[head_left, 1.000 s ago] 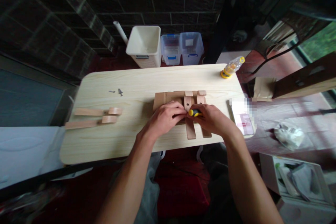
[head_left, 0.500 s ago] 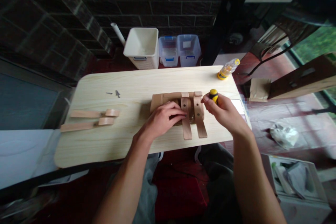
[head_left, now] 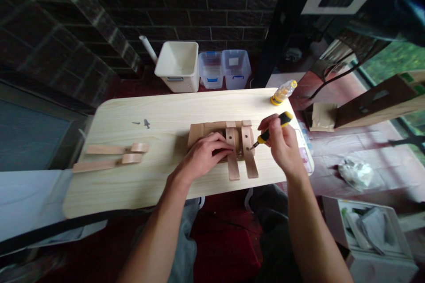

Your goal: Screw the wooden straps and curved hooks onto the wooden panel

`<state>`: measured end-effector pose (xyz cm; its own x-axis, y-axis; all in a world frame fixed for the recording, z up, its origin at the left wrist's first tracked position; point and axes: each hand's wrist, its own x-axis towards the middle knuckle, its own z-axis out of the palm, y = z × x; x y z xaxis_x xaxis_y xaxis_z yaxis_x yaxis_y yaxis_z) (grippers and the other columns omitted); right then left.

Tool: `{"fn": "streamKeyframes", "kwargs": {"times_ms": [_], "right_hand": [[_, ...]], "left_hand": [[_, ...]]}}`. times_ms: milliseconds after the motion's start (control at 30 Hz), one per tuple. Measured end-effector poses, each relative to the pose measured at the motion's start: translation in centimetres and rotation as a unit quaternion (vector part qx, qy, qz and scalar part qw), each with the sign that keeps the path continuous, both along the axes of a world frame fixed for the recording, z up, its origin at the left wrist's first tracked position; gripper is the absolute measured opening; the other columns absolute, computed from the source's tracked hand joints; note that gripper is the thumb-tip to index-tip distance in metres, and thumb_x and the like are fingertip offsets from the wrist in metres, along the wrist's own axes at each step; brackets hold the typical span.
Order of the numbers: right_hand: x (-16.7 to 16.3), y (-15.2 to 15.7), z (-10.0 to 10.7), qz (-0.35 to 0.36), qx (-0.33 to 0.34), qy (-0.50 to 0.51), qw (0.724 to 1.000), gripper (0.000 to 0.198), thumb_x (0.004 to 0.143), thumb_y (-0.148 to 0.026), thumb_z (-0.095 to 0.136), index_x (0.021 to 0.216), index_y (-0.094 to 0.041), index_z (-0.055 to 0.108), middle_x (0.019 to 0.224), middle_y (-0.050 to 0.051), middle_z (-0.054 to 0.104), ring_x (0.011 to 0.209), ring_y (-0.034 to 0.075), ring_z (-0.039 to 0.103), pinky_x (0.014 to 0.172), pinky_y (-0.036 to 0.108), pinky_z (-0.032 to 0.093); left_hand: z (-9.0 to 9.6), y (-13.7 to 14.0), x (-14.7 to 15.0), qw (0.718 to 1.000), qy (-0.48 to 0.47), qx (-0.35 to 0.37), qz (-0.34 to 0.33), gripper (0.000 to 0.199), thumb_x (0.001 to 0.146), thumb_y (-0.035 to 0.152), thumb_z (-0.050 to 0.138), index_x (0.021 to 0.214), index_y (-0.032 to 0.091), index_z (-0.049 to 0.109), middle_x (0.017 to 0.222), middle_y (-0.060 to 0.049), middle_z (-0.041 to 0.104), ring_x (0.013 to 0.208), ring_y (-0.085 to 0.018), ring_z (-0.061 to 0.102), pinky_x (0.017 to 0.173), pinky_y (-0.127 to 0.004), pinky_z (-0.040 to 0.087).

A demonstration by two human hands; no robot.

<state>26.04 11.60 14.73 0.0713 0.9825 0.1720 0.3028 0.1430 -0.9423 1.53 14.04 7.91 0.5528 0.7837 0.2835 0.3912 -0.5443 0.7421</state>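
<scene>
A yellow-and-black screwdriver (head_left: pixel 265 135) is gripped in my right hand (head_left: pixel 282 143), its shaft slanting down left. Its tip is at the lower dark hole or screw of the right wooden strip (head_left: pixel 249 159). My left hand (head_left: pixel 207 151) rests over a cardboard box (head_left: pixel 196 132), thumb and fingertips pinched at the left wooden strip (head_left: pixel 233 166). Whatever sits between those fingertips is too small to make out. Both strips lie side by side across the box, each with a short block at its far end and a dark hole or screw near it.
Two more wooden pieces (head_left: pixel 106 149) with curved ends lie on the table (head_left: pixel 159 190) at left, with several screws (head_left: pixel 146 123) behind them. A clear yellow-based bottle (head_left: pixel 282 93) stands back right. A phone (head_left: pixel 304 159) lies at the right edge. Bins (head_left: pixel 179 70) stand beyond.
My right hand has turned the screwdriver from pointing away, handle end up, to a slant with its tip at the right strip. My left hand stays at the left strip. The view has shifted slightly.
</scene>
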Motion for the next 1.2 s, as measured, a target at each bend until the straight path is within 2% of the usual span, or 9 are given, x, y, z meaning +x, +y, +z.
{"fn": "streamKeyframes", "kwargs": {"times_ms": [167, 333, 600, 967, 1200], "right_hand": [[-1.3, -0.5, 1.2, 0.107, -0.025, -0.088, 0.990, 0.041, 0.105, -0.061, 0.058, 0.092, -0.022, 0.064, 0.082, 0.002, 0.067, 0.077, 0.018, 0.060, 0.069, 0.029, 0.047], [-2.0, -0.6, 1.7, 0.143, -0.028, -0.123, 0.982, 0.029, 0.104, -0.050, 0.064, 0.095, -0.023, 0.066, 0.084, 0.002, 0.070, 0.077, 0.018, 0.062, 0.070, 0.030, 0.048], [-2.4, -0.4, 1.4, 0.155, -0.010, -0.136, 0.978, 0.022, 0.105, -0.043, 0.065, 0.095, -0.023, 0.065, 0.085, 0.001, 0.069, 0.076, 0.017, 0.061, 0.073, 0.029, 0.048], [-2.0, -0.6, 1.5, 0.149, -0.028, -0.138, 0.979, 0.025, 0.104, -0.044, 0.063, 0.093, -0.023, 0.064, 0.080, 0.000, 0.067, 0.073, 0.017, 0.058, 0.068, 0.028, 0.046], [-2.2, -0.6, 1.7, 0.136, -0.019, -0.136, 0.981, 0.029, 0.104, -0.049, 0.064, 0.092, -0.022, 0.065, 0.082, 0.001, 0.069, 0.074, 0.017, 0.060, 0.069, 0.028, 0.047]], "left_hand": [[0.1, -0.1, 0.0, 1.000, 0.003, -0.014, 0.006, 0.012, 0.103, 0.022, 0.071, 0.107, 0.026, 0.081, 0.106, -0.002, 0.076, 0.101, -0.017, 0.074, 0.091, -0.034, 0.060], [0.4, -0.2, -0.1, 1.000, 0.006, -0.015, 0.008, 0.013, 0.103, 0.021, 0.069, 0.110, 0.027, 0.079, 0.105, -0.001, 0.076, 0.099, -0.017, 0.074, 0.088, -0.031, 0.058], [0.5, -0.3, -0.1, 1.000, -0.008, -0.018, 0.012, 0.012, 0.101, 0.018, 0.071, 0.108, 0.025, 0.078, 0.103, -0.001, 0.075, 0.095, -0.016, 0.073, 0.087, -0.029, 0.058], [0.5, -0.2, -0.1, 1.000, -0.007, -0.020, 0.004, 0.013, 0.102, 0.020, 0.071, 0.111, 0.026, 0.079, 0.109, -0.003, 0.077, 0.103, -0.018, 0.075, 0.092, -0.034, 0.060], [0.3, -0.3, 0.1, 1.000, -0.016, -0.021, 0.017, 0.011, 0.101, 0.020, 0.072, 0.109, 0.024, 0.079, 0.108, -0.003, 0.077, 0.102, -0.018, 0.075, 0.092, -0.031, 0.060]]}}
